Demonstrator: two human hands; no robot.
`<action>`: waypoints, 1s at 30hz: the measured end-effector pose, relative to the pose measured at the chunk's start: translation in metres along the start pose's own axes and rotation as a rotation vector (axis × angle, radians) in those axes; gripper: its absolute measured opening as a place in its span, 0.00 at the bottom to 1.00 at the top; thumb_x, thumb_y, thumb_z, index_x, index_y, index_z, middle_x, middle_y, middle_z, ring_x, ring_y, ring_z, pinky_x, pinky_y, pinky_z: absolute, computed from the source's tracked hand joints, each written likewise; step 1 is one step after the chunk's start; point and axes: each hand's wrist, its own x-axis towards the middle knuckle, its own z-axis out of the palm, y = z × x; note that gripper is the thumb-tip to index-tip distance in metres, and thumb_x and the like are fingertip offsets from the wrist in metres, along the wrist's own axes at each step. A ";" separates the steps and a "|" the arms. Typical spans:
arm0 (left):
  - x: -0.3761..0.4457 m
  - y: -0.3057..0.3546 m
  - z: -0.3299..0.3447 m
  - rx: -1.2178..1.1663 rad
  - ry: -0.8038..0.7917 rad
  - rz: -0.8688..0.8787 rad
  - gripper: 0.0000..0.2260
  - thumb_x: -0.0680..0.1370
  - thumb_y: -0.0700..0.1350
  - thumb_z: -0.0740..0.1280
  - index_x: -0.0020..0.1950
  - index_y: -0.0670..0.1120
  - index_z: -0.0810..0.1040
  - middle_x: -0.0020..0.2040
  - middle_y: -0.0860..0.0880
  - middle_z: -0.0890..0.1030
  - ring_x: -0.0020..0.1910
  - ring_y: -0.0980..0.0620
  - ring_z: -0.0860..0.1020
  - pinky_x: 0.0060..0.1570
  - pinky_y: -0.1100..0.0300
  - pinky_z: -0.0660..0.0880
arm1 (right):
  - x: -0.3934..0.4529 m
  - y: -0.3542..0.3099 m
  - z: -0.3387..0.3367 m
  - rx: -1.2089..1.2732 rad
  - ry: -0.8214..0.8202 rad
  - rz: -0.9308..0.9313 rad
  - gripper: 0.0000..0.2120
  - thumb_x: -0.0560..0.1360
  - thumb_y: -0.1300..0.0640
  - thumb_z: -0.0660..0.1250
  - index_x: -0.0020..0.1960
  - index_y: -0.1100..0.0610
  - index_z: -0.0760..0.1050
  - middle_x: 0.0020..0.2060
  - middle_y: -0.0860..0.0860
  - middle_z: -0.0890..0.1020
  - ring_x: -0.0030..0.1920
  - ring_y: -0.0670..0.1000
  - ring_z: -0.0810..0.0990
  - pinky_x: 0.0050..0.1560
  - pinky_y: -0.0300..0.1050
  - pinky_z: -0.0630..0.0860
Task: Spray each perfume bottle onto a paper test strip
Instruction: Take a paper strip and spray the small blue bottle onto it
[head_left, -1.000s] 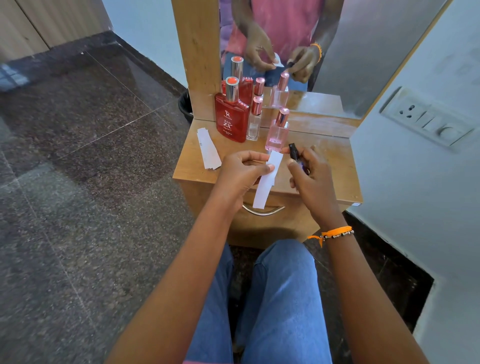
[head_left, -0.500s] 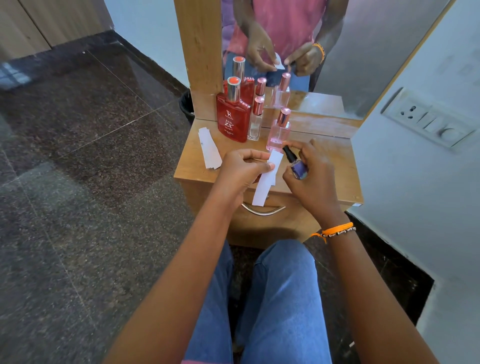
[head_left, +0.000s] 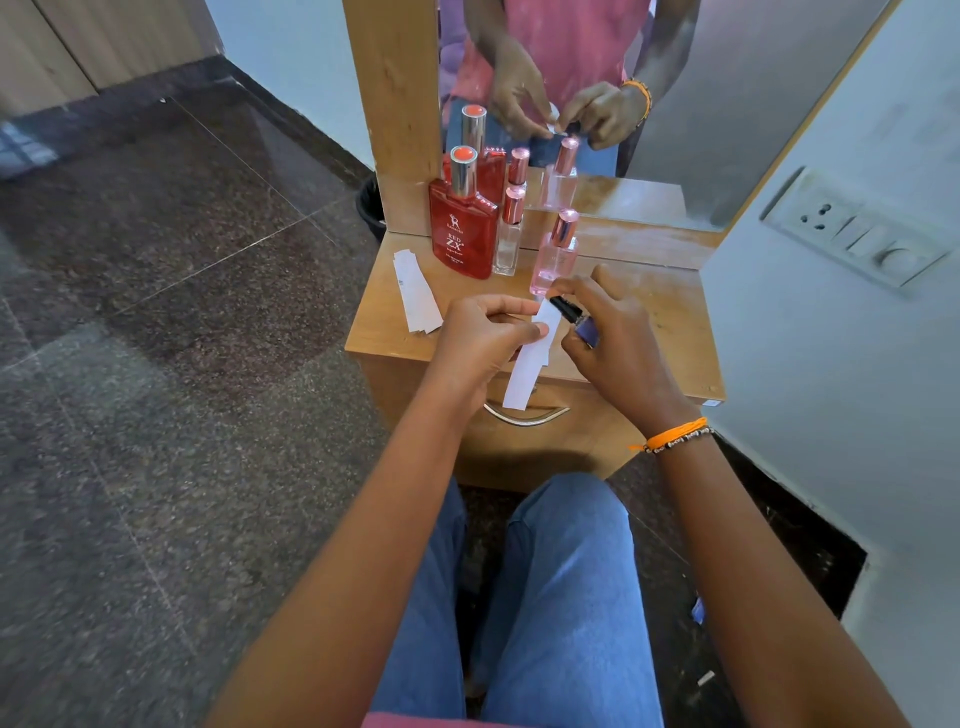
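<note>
Left hand pinches paper test strip upright above worktop front edge. Right hand fingers wrap small purple perfume bottle, black nozzle touching strip top. Step: spraying this bottle. Next, likely: press nozzle, swap strip, take another bottle.

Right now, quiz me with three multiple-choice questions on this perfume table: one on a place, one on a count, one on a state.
1. Where is the strip stack? A left of the red bottle B in the drawer C on the floor
2. How many bottles stand on the table, mirror aside? A one B three C five
3. What does the right hand hold? A nothing B a cap C a small purple bottle

A: it lies left of the red bottle.
B: red, slim clear, pink.
C: fingers curl round the purple bottle.
</note>
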 end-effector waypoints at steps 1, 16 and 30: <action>0.000 0.000 0.000 -0.001 0.001 -0.001 0.09 0.72 0.38 0.72 0.51 0.45 0.80 0.51 0.44 0.83 0.49 0.49 0.81 0.43 0.62 0.78 | 0.000 0.000 0.000 -0.006 0.000 -0.001 0.21 0.67 0.72 0.68 0.58 0.60 0.75 0.47 0.56 0.75 0.40 0.47 0.67 0.36 0.27 0.64; 0.000 -0.002 0.004 0.005 0.004 -0.005 0.10 0.72 0.38 0.72 0.52 0.44 0.81 0.52 0.43 0.82 0.51 0.47 0.81 0.41 0.63 0.78 | -0.002 0.005 0.004 0.031 0.047 0.039 0.21 0.67 0.72 0.67 0.58 0.59 0.75 0.46 0.55 0.73 0.38 0.48 0.68 0.35 0.28 0.66; 0.024 -0.010 0.037 0.142 0.115 0.113 0.03 0.71 0.37 0.72 0.39 0.44 0.82 0.43 0.46 0.84 0.40 0.56 0.78 0.42 0.59 0.74 | -0.028 0.017 -0.006 0.251 0.390 0.430 0.16 0.67 0.71 0.65 0.53 0.59 0.75 0.33 0.40 0.67 0.33 0.44 0.66 0.35 0.27 0.65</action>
